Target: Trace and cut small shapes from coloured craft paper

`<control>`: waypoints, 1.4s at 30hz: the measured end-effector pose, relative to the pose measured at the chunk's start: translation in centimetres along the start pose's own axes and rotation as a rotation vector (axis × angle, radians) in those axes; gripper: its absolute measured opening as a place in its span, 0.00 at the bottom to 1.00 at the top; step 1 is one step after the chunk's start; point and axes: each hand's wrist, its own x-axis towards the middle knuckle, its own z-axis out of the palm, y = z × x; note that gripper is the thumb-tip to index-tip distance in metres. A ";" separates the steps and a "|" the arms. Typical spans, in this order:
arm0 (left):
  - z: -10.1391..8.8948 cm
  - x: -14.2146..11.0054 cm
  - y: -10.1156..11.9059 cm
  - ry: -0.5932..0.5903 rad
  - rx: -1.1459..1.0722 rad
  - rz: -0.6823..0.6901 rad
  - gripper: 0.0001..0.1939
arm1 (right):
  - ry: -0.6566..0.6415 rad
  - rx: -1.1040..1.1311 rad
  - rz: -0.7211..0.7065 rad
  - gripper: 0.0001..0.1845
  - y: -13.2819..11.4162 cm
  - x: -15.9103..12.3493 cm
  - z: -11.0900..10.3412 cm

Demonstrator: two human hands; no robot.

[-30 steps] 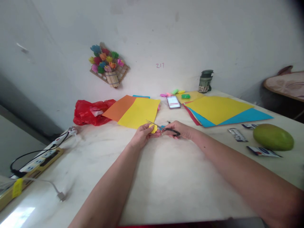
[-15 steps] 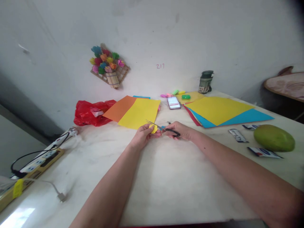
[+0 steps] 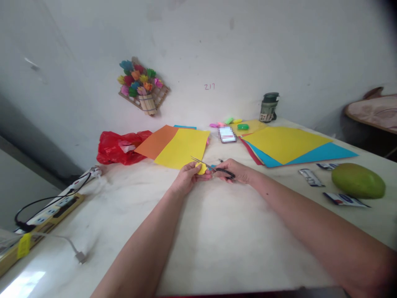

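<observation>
Marbled worktop [image 3: 235, 236]: red plastic bag [image 3: 116, 150], 10 o'clock; smartphone [image 3: 227, 135], 12 o'clock; green mango [image 3: 358, 181], 3 o'clock; power strip [image 3: 47, 227], 8 o'clock.

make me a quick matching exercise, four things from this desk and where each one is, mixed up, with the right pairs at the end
Things
1. black-handled metal scissors
2. crumpled red plastic bag
3. small yellow paper piece
4. large green oval fruit

Places
A. at the left of the orange paper sheet
B. beside small flat packets
C. in the person's right hand
D. in the person's left hand

Pairs: 1-C, 2-A, 3-D, 4-B
</observation>
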 end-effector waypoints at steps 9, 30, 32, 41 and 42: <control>0.0 0.0 0.1 0.000 -0.016 -0.010 0.09 | 0.005 0.002 -0.002 0.19 0.2 0.1 0.0; -0.1 0.2 -0.1 0.008 -0.018 -0.023 0.08 | 0.016 0.012 0.000 0.17 0.0 0.1 0.3; -0.2 0.2 -0.1 0.010 -0.014 -0.025 0.08 | 0.013 0.009 0.005 0.18 0.0 0.1 0.3; -0.5 0.3 -0.4 0.018 -0.013 -0.029 0.08 | 0.018 0.007 0.017 0.20 -0.2 -0.1 0.3; -0.5 0.3 -0.4 0.020 -0.016 -0.029 0.08 | 0.019 0.007 0.014 0.20 -0.2 -0.1 0.3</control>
